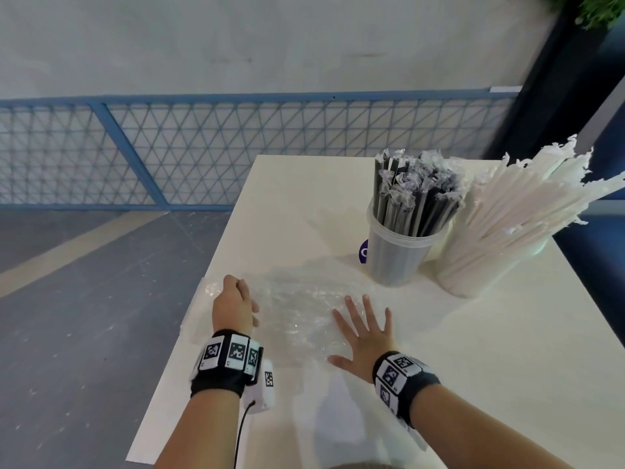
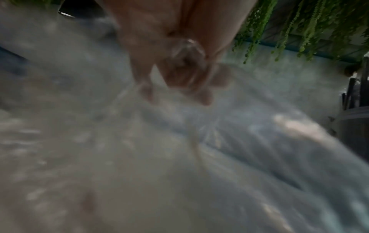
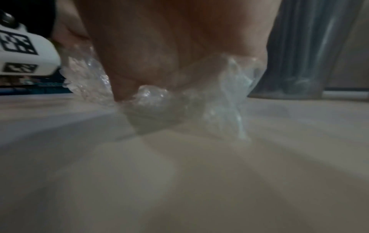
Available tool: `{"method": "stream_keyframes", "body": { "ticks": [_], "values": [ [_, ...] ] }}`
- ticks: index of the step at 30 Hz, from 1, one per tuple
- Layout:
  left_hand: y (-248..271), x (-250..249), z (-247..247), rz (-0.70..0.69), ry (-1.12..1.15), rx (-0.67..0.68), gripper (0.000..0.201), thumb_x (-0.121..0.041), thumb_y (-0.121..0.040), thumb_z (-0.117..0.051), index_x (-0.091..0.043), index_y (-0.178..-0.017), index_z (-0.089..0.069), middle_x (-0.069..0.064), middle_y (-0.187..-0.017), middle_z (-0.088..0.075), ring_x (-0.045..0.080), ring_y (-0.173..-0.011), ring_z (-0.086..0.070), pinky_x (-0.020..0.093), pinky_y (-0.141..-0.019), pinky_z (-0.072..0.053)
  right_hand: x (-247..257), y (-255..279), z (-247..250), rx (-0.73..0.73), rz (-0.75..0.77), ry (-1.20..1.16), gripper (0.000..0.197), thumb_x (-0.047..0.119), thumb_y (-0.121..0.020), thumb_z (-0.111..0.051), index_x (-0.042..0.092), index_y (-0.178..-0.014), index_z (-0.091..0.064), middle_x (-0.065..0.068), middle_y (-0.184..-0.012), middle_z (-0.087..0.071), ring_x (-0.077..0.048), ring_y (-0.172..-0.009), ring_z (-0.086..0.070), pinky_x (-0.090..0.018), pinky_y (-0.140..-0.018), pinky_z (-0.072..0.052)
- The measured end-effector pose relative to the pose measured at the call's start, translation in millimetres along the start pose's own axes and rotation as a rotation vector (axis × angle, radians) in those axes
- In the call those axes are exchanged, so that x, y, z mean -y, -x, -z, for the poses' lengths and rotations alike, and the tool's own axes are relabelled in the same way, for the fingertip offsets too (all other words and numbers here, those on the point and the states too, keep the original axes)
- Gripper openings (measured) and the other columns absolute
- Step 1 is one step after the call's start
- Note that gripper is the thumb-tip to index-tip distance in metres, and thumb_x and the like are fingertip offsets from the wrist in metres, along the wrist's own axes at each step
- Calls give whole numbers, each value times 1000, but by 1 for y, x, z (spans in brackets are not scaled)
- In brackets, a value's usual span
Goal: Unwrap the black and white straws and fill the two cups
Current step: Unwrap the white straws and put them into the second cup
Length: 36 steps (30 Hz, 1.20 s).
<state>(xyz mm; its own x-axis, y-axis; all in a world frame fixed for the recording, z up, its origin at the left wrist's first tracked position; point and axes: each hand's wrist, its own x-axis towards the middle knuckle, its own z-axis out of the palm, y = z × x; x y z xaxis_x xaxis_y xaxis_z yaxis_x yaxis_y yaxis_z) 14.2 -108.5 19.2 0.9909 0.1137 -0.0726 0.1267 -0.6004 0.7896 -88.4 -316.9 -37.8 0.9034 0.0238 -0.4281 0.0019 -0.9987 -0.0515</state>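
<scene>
Wrapper film [image 1: 297, 309] lower centre: we pin it with flat right hand [image 1: 365, 336], left hand [image 1: 235, 308] pinching, gather slowly.

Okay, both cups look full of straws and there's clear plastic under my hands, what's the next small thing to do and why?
Probably gather the clear plastic wrap into a bundle and clear it off the table. The black straws and white straws already stand in their cups; your right hand lies flat on the wrap, and your left hand grips its edge.

Black wristbands [image 1: 221, 375] carry white square-coded tags [image 1: 236, 351], one cabled.
</scene>
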Motion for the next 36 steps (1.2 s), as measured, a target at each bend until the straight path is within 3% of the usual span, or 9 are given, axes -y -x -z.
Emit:
{"method": "stream_keyframes", "body": {
  "ticks": [5,8,11,13,16,21,26,33,36],
  "values": [
    [-16,15,6,-40,-317,-125,6,-7,-91,-41,-3,-91,-46,26,-83,-63,39,-76,-58,44,-79,-43,-6,2,7,184,-51,-140,87,76,-79,-31,43,-139,23,12,-138,46,-23,-136,35,-71,-105,2],
    [-2,-6,-9,-350,-596,-211,46,3,-64,-69,-10,-104,-53,14,-102,-64,33,-96,-57,52,-94,-39,-5,-1,6,203,-70,-142,88,77,-77,-30,43,-139,22,12,-137,47,-24,-136,35,-72,-103,2],
    [31,-28,-37,-712,-790,195,73,-14,-75,-67,-17,-137,-29,8,-145,-38,28,-136,-29,53,-113,-15,-4,-1,6,211,-84,-143,88,78,-76,-28,43,-139,23,12,-132,49,-24,-136,36,-72,-103,2],
    [40,-23,-52,-526,-852,518,76,-42,-89,-48,-23,-145,-1,6,-157,3,30,-144,8,56,-113,6,-3,0,6,214,-95,-154,89,79,-76,-28,43,-139,24,11,-134,48,-24,-135,36,-72,-104,3],
    [33,2,-56,-210,-892,703,88,-69,-82,-32,-26,-144,12,1,-153,24,31,-140,23,63,-109,5,-4,2,5,207,-85,-150,92,82,-72,-25,42,-139,22,10,-140,46,-22,-135,36,-71,-104,3],
    [19,30,-43,-211,-849,812,99,-77,-71,-41,-39,-140,21,-10,-146,38,16,-138,29,67,-107,6,-12,5,6,213,-57,-180,102,86,-47,4,45,-139,20,14,-135,46,-16,-135,35,-69,-105,5],
    [9,36,-34,-141,-853,777,122,-81,-54,-56,-41,-137,25,-5,-143,44,24,-136,34,63,-109,6,-32,13,6,234,-126,-208,73,70,-84,-15,40,-140,23,12,-144,41,-14,-139,30,-69,-106,4],
    [1,21,-27,-39,-982,744,138,-76,-44,-68,-34,-140,21,5,-149,34,35,-137,30,68,-105,10,-51,21,2,225,-204,-248,102,81,-73,-33,33,-140,28,14,-146,39,-18,-139,30,-69,-106,2],
    [9,-18,-34,-179,-1136,694,121,-70,-58,-65,-20,-145,2,16,-155,12,35,-142,17,65,-108,5,-44,24,9,161,-206,-272,97,72,-80,-36,27,-143,22,5,-151,32,-21,-141,27,-64,-110,4]
  ]
}}
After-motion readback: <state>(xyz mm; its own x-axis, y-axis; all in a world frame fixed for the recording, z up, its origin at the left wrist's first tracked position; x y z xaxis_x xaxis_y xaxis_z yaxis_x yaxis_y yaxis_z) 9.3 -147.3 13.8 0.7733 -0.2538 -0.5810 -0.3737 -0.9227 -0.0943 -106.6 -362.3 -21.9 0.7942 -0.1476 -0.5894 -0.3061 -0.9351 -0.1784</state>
